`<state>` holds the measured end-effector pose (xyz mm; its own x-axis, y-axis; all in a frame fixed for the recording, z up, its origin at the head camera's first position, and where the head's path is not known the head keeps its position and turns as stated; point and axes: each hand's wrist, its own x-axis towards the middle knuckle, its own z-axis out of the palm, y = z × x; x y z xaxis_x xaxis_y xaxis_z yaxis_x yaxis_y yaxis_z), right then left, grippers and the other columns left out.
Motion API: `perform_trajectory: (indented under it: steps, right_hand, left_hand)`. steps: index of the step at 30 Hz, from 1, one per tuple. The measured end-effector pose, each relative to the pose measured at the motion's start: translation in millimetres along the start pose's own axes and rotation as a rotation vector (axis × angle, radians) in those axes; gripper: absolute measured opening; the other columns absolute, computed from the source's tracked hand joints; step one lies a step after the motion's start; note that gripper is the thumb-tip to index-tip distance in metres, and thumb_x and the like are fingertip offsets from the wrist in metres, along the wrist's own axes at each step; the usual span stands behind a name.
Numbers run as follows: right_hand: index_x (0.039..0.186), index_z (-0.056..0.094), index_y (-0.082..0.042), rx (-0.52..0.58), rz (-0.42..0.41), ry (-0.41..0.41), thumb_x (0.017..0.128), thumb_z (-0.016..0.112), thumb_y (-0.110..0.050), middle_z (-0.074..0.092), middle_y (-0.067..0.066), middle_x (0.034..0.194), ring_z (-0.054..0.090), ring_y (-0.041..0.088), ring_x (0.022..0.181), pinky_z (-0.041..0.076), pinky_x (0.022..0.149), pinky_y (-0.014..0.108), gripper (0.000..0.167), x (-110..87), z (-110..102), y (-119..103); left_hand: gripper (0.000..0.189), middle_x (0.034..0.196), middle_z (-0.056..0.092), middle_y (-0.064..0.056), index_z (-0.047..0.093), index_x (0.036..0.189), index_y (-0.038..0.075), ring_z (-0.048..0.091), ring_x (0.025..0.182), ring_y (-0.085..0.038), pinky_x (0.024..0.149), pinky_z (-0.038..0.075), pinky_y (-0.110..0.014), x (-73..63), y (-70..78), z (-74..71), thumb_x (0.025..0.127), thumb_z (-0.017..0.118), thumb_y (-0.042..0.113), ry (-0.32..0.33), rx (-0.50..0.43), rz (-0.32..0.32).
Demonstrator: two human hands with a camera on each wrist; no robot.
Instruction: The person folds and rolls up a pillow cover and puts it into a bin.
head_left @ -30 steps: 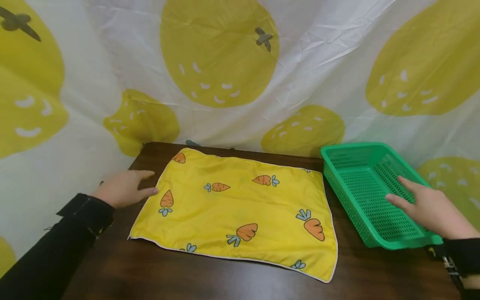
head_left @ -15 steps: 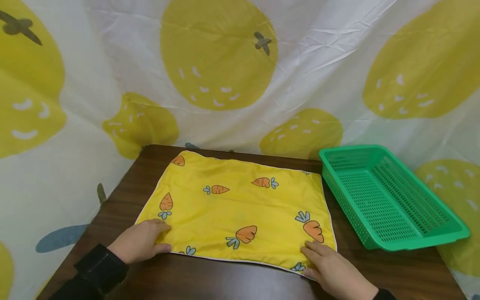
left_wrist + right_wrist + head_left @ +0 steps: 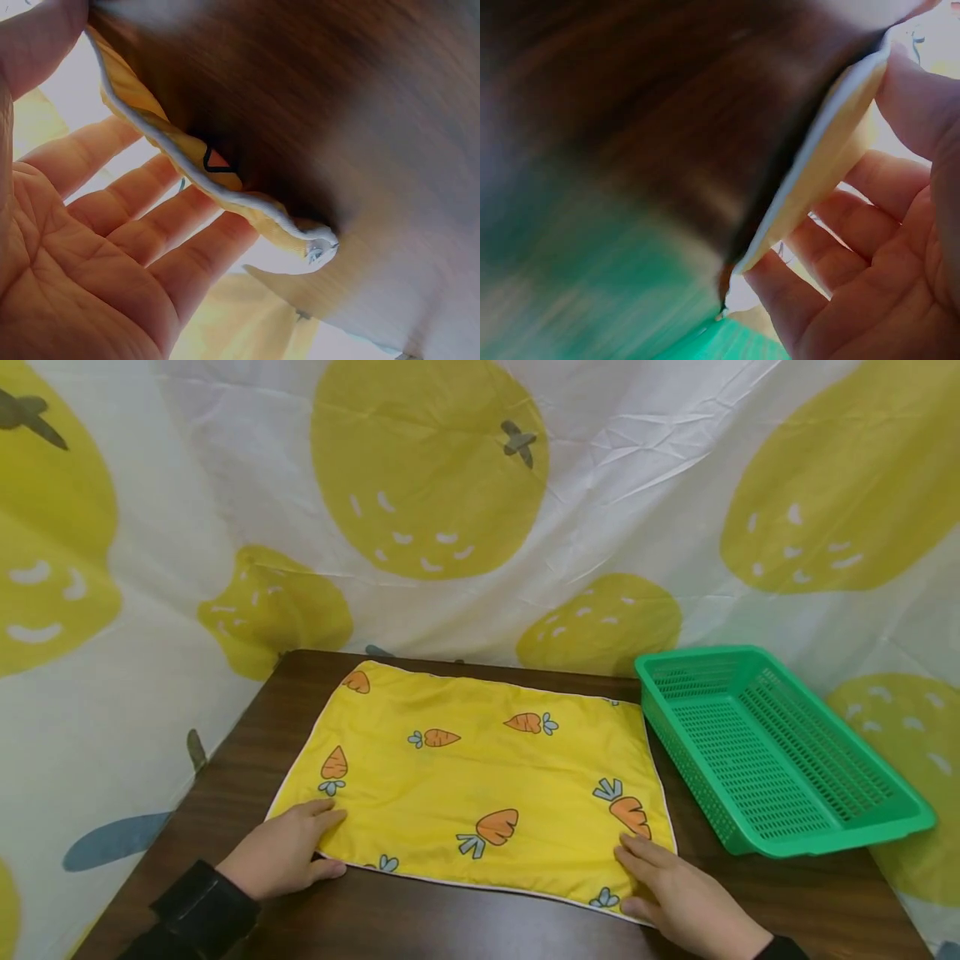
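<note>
Yellow cloth [image 3: 480, 777], spread on the table [image 3: 420, 931] beside the green basket [image 3: 697, 777], is being touched near its front corners by left hand [image 3: 281, 852] and right hand [image 3: 688, 893], fingers loosely straight, nothing gripped; an edge hold is apparently being readied; pinching is seemingly being called for.

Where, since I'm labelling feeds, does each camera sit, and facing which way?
Head: on the head, facing forward and down at yellow cloth, green basket and brown table; left hand, right hand and dark sleeves show.
Left wrist: on that wrist, facing the cloth's edge; left hand shows, palm toward it.
Right wrist: on that wrist, facing the cloth's edge; right hand shows, palm toward it.
Shared by head and right wrist: cloth, right hand.
</note>
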<state>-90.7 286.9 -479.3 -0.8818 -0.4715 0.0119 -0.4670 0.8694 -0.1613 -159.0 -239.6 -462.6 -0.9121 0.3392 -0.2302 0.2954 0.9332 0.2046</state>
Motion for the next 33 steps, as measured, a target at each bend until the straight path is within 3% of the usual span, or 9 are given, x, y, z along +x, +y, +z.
perform_trajectory:
  steps: [8, 12, 15, 19, 21, 23, 26, 29, 33]
  right_hand:
    - [0.148, 0.063, -0.009, -0.014, 0.026, -0.032, 0.091, 0.082, -0.04, 0.058, 0.013, 0.158, 0.058, 0.036, 0.142, 0.054, 0.106, 0.053, 0.067, -8.2, -4.1, 13.6]
    - [0.146, 0.063, -0.009, -0.053, 0.019, 0.031, 0.085, 0.088, -0.04, 0.06, 0.011, 0.154, 0.061, 0.032, 0.137, 0.056, 0.104, 0.05, 0.073, -12.6, -5.2, 17.1]
    - [0.132, 0.07, -0.015, -0.101, -0.047, 0.148, 0.075, 0.095, -0.04, 0.066, 0.001, 0.139, 0.063, 0.023, 0.125, 0.057, 0.098, 0.043, 0.067, -15.1, -3.6, 20.8]
    - [0.098, 0.071, -0.031, -0.092, -0.236, 0.26, 0.068, 0.098, -0.031, 0.063, -0.017, 0.104, 0.058, 0.006, 0.096, 0.052, 0.081, 0.028, 0.041, -16.9, -0.5, 27.7]
    - [0.091, 0.068, -0.034, -0.034, -0.301, 0.239, 0.073, 0.096, -0.023, 0.06, -0.022, 0.094, 0.053, -0.001, 0.086, 0.048, 0.074, 0.023, 0.034, -18.7, -0.7, 30.5]
    - [0.09, 0.07, -0.034, 0.031, -0.314, 0.181, 0.081, 0.091, -0.02, 0.06, -0.025, 0.091, 0.052, -0.005, 0.082, 0.048, 0.07, 0.022, 0.028, -21.0, -1.7, 31.9]
    - [0.096, 0.072, -0.034, 0.088, -0.228, 0.05, 0.09, 0.085, -0.035, 0.06, -0.026, 0.094, 0.051, -0.007, 0.083, 0.05, 0.069, 0.024, 0.015, -24.9, -4.1, 31.5]
    - [0.101, 0.071, -0.035, 0.072, -0.178, -0.024, 0.091, 0.081, -0.053, 0.06, -0.026, 0.098, 0.05, -0.006, 0.087, 0.051, 0.072, 0.028, 0.023, -27.1, -3.9, 30.5]
    - [0.101, 0.07, -0.035, 0.028, -0.227, 0.047, 0.089, 0.085, -0.047, 0.06, -0.025, 0.098, 0.048, -0.005, 0.086, 0.05, 0.071, 0.028, 0.023, -28.3, -0.4, 31.1]
  left_hand:
    - [0.071, 0.151, 0.06, -0.022, 0.067, 0.141, 0.006, 0.06, 0.138, -0.04, 0.11, 0.051, -0.061, -0.7, 6.4, 2.3, 0.088, 0.085, 0.049, 0.013, -0.004, 0.011]
    - [0.067, 0.149, 0.062, -0.02, 0.067, 0.141, 0.006, 0.061, 0.137, -0.038, 0.109, 0.052, -0.059, -2.8, 8.2, 3.9, 0.089, 0.085, 0.045, 0.036, -0.011, 0.022]
    - [0.058, 0.14, 0.067, -0.017, 0.068, 0.135, 0.007, 0.065, 0.131, -0.033, 0.107, 0.054, -0.054, -6.2, 7.5, 6.2, 0.09, 0.086, 0.038, 0.083, -0.002, 0.05]
    - [0.037, 0.12, 0.069, -0.004, 0.067, 0.117, 0.014, 0.065, 0.106, -0.017, 0.091, 0.059, -0.041, -9.4, 3.9, 8.5, 0.089, 0.089, 0.025, 0.139, 0.024, 0.087]
    - [0.03, 0.11, 0.066, 0.001, 0.065, 0.108, 0.018, 0.06, 0.094, -0.012, 0.082, 0.057, -0.035, -9.8, 1.5, 8.9, 0.088, 0.087, 0.016, 0.155, 0.032, 0.097]
    - [0.03, 0.102, 0.063, 0.004, 0.063, 0.101, 0.019, 0.055, 0.087, -0.01, 0.076, 0.055, -0.032, -10.0, -1.0, 9.3, 0.087, 0.085, 0.005, 0.172, 0.043, 0.104]
    - [0.031, 0.096, 0.062, 0.005, 0.064, 0.095, 0.019, 0.054, 0.082, -0.009, 0.074, 0.055, -0.032, -10.1, -4.9, 10.8, 0.084, 0.082, -0.004, 0.203, 0.076, 0.105]
    - [0.028, 0.093, 0.063, 0.004, 0.065, 0.093, 0.017, 0.055, 0.08, -0.009, 0.073, 0.056, -0.033, -10.0, -8.2, 12.3, 0.084, 0.082, -0.003, 0.225, 0.105, 0.095]
    - [0.024, 0.092, 0.067, 0.003, 0.068, 0.093, 0.016, 0.058, 0.08, -0.01, 0.074, 0.058, -0.034, -9.6, -11.8, 12.0, 0.085, 0.083, -0.001, 0.259, 0.132, 0.08]
